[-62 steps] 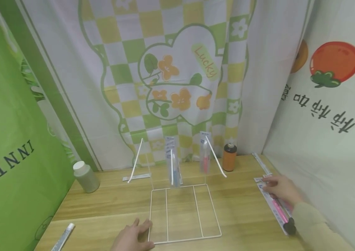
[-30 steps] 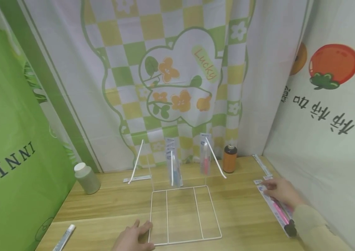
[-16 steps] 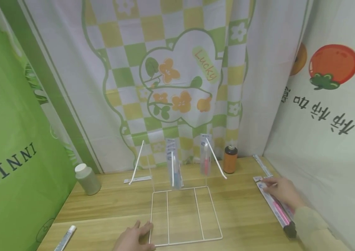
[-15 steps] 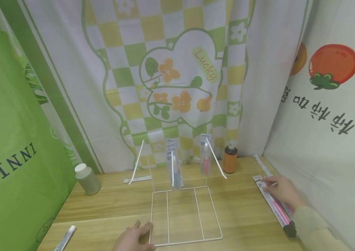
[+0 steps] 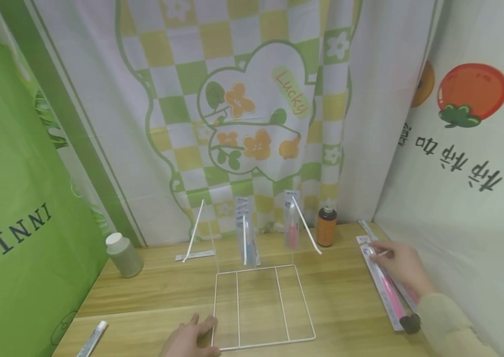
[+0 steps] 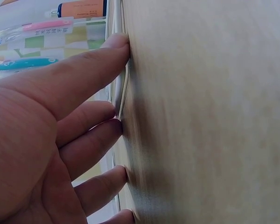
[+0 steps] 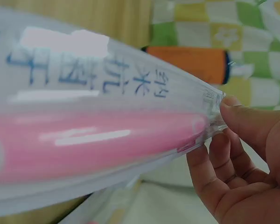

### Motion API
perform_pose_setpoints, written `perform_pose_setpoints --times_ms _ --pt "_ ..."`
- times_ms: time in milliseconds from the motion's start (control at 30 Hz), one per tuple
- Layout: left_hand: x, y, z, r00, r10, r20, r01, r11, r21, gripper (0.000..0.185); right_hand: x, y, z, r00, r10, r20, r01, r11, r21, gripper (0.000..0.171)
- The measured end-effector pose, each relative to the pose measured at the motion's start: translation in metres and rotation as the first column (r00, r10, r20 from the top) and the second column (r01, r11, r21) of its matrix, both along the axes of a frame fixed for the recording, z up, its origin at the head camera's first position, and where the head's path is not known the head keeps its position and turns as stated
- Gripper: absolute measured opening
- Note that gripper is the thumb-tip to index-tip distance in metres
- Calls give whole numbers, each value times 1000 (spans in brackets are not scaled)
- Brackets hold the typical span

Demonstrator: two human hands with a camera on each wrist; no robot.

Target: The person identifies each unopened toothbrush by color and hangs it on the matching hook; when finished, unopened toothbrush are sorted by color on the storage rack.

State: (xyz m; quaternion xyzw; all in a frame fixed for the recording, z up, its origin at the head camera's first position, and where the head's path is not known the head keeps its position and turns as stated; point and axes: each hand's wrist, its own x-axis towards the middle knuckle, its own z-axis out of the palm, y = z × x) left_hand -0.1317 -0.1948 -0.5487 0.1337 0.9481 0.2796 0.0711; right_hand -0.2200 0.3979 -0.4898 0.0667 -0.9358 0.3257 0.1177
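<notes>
On my head view, the green-and-yellow checked flower curtain [image 5: 243, 114] carries "Lucky" in pink; the green fabric panel [image 5: 11, 198] at left shows mirrored letters, "INNIU". My right wrist view catches blue Chinese characters, partly blurred, on the clear pink-toothbrush packet [image 7: 98, 126].

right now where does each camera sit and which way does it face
Head: on the head, looking forward and down at the table; left hand, right hand and sleeve show.
Left wrist: along the palm; left hand's straight fingers press the tabletop by the white wire rack.
Right wrist: fingertips pinch the packaged pink toothbrush.
Shared: the orange bottle appears in all three.
</notes>
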Motion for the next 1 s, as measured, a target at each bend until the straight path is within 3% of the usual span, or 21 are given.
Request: perform_pose_setpoints --times_ms 167,233,300,433,733,800,900,1000 --pt "0 0 1 1000 -6 6 6 1000 6 80 14 -28 35 996 -9 -86 6 999 -39 42" --pt "1 0 2 1000 -4 7 4 1000 8 80 21 -42 48 985 -2 -173 -9 998 -62 41" --pt "1 1 2 1000 -4 4 4 1000 7 80 28 -56 59 961 13 -277 -39 995 -88 40" --pt "1 2 2 1000 -6 -1 6 1000 13 80 41 -82 75 887 43 -459 -105 988 -110 42" --pt "0 2 -1 1000 -14 16 14 1000 -7 79 77 -118 100 823 66 -564 -237 942 -235 51" --pt "0 3 -1 1000 -12 21 12 1000 -7 79 85 -122 104 798 94 -595 -283 931 -232 53" --pt "1 3 1 1000 -6 28 6 1000 -1 79 95 -127 109 739 138 -659 -372 900 -228 48" --pt "1 5 2 999 1 37 -1 1000 2 79 103 -133 112 661 202 -723 -519 819 -246 42"
